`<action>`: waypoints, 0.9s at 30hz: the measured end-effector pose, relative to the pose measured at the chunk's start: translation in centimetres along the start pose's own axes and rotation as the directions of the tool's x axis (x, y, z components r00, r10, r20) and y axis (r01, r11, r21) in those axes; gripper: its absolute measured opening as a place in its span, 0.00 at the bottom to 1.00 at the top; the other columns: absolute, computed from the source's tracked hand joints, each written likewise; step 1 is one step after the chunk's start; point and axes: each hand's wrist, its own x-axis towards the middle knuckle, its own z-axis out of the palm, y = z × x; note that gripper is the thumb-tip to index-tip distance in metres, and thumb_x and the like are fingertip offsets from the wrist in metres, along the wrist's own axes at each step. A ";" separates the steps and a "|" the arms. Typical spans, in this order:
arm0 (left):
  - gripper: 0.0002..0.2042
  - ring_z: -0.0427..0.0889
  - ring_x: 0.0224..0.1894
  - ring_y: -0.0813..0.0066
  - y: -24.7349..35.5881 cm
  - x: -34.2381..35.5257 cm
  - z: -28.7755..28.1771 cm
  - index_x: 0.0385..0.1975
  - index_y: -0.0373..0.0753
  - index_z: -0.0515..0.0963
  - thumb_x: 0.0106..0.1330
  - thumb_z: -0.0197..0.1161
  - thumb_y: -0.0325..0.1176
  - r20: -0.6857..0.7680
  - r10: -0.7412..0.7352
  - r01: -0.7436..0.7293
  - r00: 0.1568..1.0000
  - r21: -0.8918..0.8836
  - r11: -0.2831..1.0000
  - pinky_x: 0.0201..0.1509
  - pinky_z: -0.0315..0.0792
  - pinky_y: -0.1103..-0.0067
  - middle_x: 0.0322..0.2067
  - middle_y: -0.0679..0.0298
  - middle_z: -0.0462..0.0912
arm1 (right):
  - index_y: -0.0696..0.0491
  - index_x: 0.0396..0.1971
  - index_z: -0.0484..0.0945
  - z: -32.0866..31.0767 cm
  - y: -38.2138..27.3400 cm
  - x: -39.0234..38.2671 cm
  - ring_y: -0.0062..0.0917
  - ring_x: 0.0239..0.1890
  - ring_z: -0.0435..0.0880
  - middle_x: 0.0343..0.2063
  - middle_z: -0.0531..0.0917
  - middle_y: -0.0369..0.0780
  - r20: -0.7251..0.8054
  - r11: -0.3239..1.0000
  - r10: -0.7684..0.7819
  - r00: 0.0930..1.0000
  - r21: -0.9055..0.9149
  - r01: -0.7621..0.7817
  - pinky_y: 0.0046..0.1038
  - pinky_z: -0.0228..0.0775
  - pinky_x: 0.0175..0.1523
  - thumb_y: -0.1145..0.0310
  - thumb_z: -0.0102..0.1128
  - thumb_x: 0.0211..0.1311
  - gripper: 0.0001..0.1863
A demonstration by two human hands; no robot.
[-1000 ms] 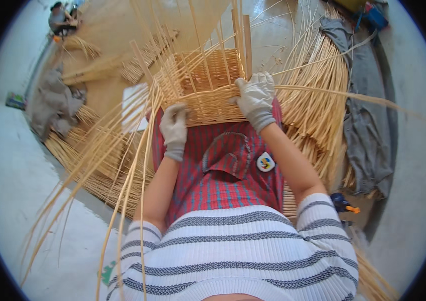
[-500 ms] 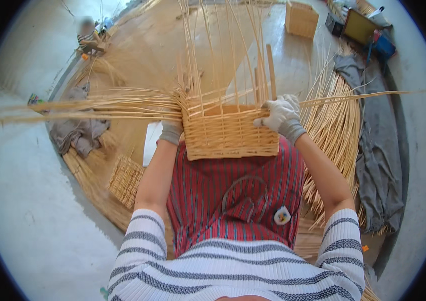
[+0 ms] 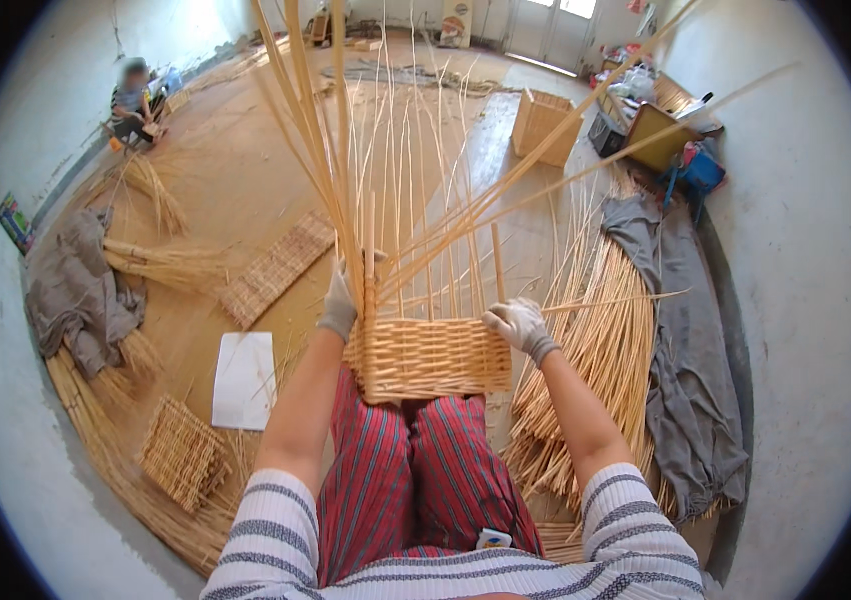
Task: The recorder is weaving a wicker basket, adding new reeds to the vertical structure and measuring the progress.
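Note:
A half-woven wicker basket (image 3: 440, 358) rests on my lap, its pale upright stakes rising from the woven wall. My left hand (image 3: 342, 300), in a white glove, is at the far left corner. Its fingers are partly hidden behind a bundle of long willow rods (image 3: 330, 185) that stands up from that corner. My right hand (image 3: 517, 324), also gloved, is closed over the upper right corner of the basket, beside a thick corner post (image 3: 497, 262). A thin rod sticks out to the right past this hand. Several more rods slant from the left corner toward the upper right.
To the right lies a large heap of willow rods (image 3: 585, 370) beside grey cloth (image 3: 690, 400). Woven panels (image 3: 280, 270), a white sheet (image 3: 243, 380) and another grey cloth (image 3: 85, 290) lie left. A box-shaped basket (image 3: 543, 128) stands ahead. Another person (image 3: 132, 105) sits far left.
The rods that pointed left from the basket's left corner now stand up or slant right. The view has tilted up, showing more of the room. Both hands stay at the basket.

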 end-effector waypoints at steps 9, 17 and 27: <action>0.14 0.80 0.30 0.74 -5.8 2.0 -0.8 0.48 0.37 0.77 0.73 0.54 0.40 -0.089 -0.011 -0.008 0.996 -0.201 0.979 0.33 0.78 0.79 0.36 0.61 0.82 | 0.42 0.34 0.85 2.9 -1.6 -2.1 0.38 0.47 0.78 0.33 0.83 0.40 -0.272 0.967 0.123 0.954 -0.185 -0.177 0.42 0.59 0.62 0.48 0.45 0.69 0.20; 0.13 0.79 0.28 0.76 -4.2 1.3 1.1 0.42 0.36 0.79 0.73 0.52 0.39 -0.139 -0.010 -0.013 0.990 -0.161 0.987 0.30 0.75 0.80 0.30 0.63 0.82 | 0.44 0.30 0.84 2.9 -1.5 -2.3 0.37 0.47 0.77 0.31 0.82 0.38 -0.354 0.975 0.134 0.926 -0.121 -0.188 0.41 0.55 0.67 0.50 0.49 0.68 0.18; 0.30 0.74 0.24 0.82 -2.6 -0.1 3.2 0.34 0.35 0.82 0.72 0.49 0.62 -0.155 0.095 -0.107 0.983 -0.068 0.992 0.28 0.68 0.84 0.23 0.69 0.79 | 0.43 0.32 0.85 3.8 0.0 -2.7 0.36 0.48 0.78 0.35 0.84 0.38 -0.428 0.963 0.170 0.887 -0.119 -0.242 0.41 0.56 0.67 0.55 0.51 0.67 0.14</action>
